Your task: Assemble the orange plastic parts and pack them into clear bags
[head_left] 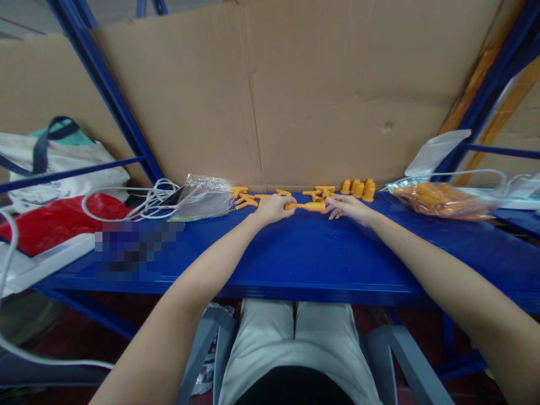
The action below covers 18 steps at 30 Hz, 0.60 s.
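Both hands are at the far edge of the blue bench (295, 259), close to the cardboard (295, 95) backing.

Left hand (274, 208): fingers curled shut around the left end of an orange part (307, 206).

Right hand (348, 207): fingers stretched out and flat, tips pinching the part's right end. The part lies level on the bench between the two hands.

Loose orange T-pieces (244, 198) lie just behind the left hand, with more behind the part. Orange caps (358, 188) stand in a short row behind the right hand. A bag (439, 199) of orange pieces lies to the right, well apart from the hands. A clear pouch (202, 198) and a coiled white cable (154, 197) lie to the left, with a red bag (59, 222) beyond them
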{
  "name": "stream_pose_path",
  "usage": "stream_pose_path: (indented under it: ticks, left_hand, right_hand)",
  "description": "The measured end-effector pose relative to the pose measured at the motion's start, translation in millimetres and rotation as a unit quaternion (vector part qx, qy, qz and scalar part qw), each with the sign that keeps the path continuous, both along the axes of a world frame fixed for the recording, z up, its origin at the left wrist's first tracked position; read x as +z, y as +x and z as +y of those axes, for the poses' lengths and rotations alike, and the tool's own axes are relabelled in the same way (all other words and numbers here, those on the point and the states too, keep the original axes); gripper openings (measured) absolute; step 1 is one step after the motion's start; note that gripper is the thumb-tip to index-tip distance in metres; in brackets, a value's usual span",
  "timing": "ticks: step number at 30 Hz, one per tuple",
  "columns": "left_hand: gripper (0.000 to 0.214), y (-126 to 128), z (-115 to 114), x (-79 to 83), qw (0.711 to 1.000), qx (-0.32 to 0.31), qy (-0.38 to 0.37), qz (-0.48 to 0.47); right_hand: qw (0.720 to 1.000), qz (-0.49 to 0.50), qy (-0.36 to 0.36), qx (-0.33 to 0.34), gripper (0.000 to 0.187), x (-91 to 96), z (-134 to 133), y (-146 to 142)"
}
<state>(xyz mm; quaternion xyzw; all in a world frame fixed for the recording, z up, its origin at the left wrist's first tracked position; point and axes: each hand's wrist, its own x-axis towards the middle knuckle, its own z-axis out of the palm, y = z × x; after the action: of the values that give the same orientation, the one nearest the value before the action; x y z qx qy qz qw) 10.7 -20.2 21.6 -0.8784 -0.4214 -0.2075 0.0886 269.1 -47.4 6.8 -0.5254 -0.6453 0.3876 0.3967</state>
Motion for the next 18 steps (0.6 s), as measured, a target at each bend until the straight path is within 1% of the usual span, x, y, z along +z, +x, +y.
stream_pose_path:
  ticks: [5,9,14,16,18]
  left_hand:
    - [0.034,-12,7,22.0,0.992,0.067,0.032,0.105]
    - [0.036,-12,24,29.0,0.98,0.084,0.026,0.177]
    - [0.036,6,45,27.9,0.973,0.09,0.015,0.214]
    - [0.035,18,51,26.9,0.972,0.09,0.011,0.218]
    - [0.034,30,56,25.5,0.972,0.091,0.005,0.217]
  right_hand:
    - [0.995,-0.064,0.029,-0.068,0.023,-1.2,7,16]
    - [0.989,-0.107,0.059,-0.084,0.023,-5.0,13,25]
    - [0.981,-0.159,0.086,-0.072,0.025,-7.6,16,28]
    - [0.972,-0.201,0.099,-0.069,0.025,-7.2,15,28]
    - [0.958,-0.254,0.117,-0.068,0.025,-5.7,14,28]
